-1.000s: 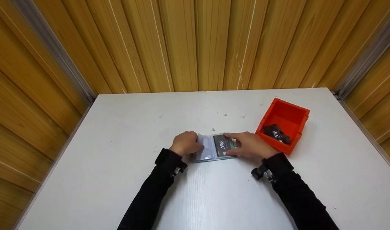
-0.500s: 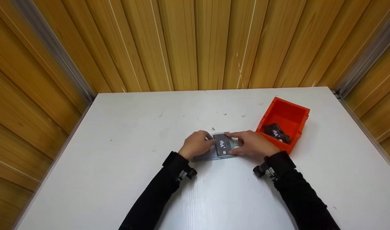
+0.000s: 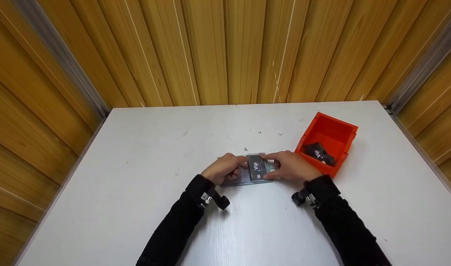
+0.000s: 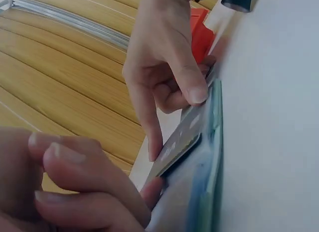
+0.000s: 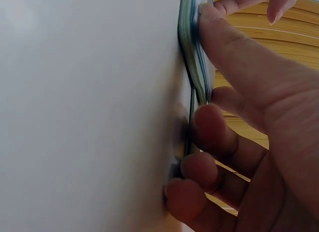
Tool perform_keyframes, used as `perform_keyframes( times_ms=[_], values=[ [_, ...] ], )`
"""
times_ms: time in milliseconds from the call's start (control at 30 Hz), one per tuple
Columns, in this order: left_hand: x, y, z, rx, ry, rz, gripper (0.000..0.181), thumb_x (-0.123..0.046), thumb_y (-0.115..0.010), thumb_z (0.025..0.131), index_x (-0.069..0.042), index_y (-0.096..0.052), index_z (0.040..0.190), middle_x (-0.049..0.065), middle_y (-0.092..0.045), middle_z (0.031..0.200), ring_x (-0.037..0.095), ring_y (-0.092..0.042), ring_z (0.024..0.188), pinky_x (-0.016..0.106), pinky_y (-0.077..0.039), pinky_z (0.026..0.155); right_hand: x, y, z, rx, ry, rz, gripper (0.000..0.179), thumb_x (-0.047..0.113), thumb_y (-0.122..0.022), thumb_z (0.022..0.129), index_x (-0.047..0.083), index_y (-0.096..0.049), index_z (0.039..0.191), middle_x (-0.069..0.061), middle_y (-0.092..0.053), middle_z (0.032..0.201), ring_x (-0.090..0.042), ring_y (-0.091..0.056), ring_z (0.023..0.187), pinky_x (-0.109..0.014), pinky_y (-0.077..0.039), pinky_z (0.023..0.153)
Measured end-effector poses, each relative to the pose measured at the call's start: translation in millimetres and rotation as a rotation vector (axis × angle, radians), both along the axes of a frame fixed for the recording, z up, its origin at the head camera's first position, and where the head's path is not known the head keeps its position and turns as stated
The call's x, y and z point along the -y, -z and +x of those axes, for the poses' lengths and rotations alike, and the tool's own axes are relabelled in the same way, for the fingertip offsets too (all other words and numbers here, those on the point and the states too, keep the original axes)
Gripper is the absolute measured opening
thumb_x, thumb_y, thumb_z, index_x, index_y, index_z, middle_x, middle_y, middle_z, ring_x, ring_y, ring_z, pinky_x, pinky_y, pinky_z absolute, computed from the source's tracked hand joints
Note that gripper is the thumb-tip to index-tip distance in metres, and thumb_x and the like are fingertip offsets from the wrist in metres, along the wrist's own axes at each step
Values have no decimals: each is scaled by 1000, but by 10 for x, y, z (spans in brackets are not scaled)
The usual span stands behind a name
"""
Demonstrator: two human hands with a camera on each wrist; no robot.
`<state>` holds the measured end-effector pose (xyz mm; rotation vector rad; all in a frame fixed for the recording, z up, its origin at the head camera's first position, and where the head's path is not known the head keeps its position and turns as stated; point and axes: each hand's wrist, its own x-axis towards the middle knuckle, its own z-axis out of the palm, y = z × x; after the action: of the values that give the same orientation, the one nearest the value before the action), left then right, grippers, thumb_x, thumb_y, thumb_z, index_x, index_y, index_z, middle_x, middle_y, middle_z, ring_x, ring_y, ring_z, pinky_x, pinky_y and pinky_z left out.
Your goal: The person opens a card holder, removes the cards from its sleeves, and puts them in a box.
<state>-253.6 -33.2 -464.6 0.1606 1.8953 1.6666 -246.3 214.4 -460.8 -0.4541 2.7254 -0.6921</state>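
Observation:
A black card marked "Vip" (image 3: 255, 168) lies on the right page of an opened card holder with clear pockets (image 3: 240, 181). My right hand (image 3: 291, 166) pinches across the card, thumb at its near edge and index finger at its far edge. With an extended index finger, my left hand (image 3: 225, 170) touches the card's left edge; its other fingers are bent and hold nothing. In the left wrist view, the card (image 4: 182, 154) slants up slightly from the clear pocket. How far it sits inside is unclear. The holder's green edge (image 5: 186, 32) shows in the right wrist view.
An orange-red bin (image 3: 332, 135) stands right of the right hand, with several black cards (image 3: 319, 152) inside. The white tabletop (image 3: 155, 147) carries small dark marks. Wood-patterned panels (image 3: 244, 51) rise behind it.
My left hand has moved right from the clear left page to the card's left edge, and its index finger has straightened. My right hand stays nearly still at the card.

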Motion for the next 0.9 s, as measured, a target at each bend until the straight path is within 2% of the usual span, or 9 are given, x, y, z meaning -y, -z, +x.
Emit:
perform_keyframes(
  times_ms=[133, 267, 367, 500, 667, 900],
  values=[
    [-69, 46, 28, -52, 7, -82, 30, -20, -57, 103, 3, -69, 87, -7, -36, 49, 6, -33, 43, 21, -26, 42, -1, 2, 1, 11, 1, -1, 77, 41, -88, 82, 26, -55, 150, -4, -51, 85, -22, -52, 88, -33, -38, 68],
    [-146, 62, 62, -166, 18, -217, 31, -16, -59, 103, -6, -66, 75, -7, -39, 47, 7, -37, 41, 22, -30, 41, 1, -2, -5, 15, -4, 5, 77, 39, -87, 83, 26, -54, 151, -3, -47, 82, -21, -51, 85, -33, -37, 68],
    [-157, 60, 70, -226, 13, -277, 32, -12, -62, 101, -10, -62, 69, -7, -41, 47, 6, -38, 40, 22, -30, 40, -3, -2, -11, 9, -19, 11, 77, 37, -87, 83, 24, -54, 151, -4, -50, 85, -22, -52, 88, -34, -38, 70],
    [-99, 34, 62, -242, 34, -270, 33, -9, -63, 101, -9, -57, 68, -7, -41, 46, 5, -37, 38, 22, -29, 40, -10, 7, -8, -2, -29, 10, 79, 35, -89, 81, 21, -55, 151, -5, -59, 99, -23, -53, 95, -34, -40, 76],
    [19, -76, 29, -235, 55, -279, 31, -7, -63, 100, -8, -57, 69, -5, -44, 51, 6, -38, 41, 21, -32, 42, -10, -3, -10, 10, -13, 10, 79, 36, -90, 80, 25, -56, 150, -6, -58, 99, -23, -52, 95, -34, -40, 75],
    [389, -243, -92, -261, 116, -316, 23, -8, -65, 97, 0, -67, 76, -6, -45, 50, 7, -40, 44, 23, -33, 47, 9, 1, 2, 20, -13, -12, 80, 37, -91, 79, 28, -55, 150, -6, -55, 100, -23, -51, 95, -34, -39, 73]
  ],
)
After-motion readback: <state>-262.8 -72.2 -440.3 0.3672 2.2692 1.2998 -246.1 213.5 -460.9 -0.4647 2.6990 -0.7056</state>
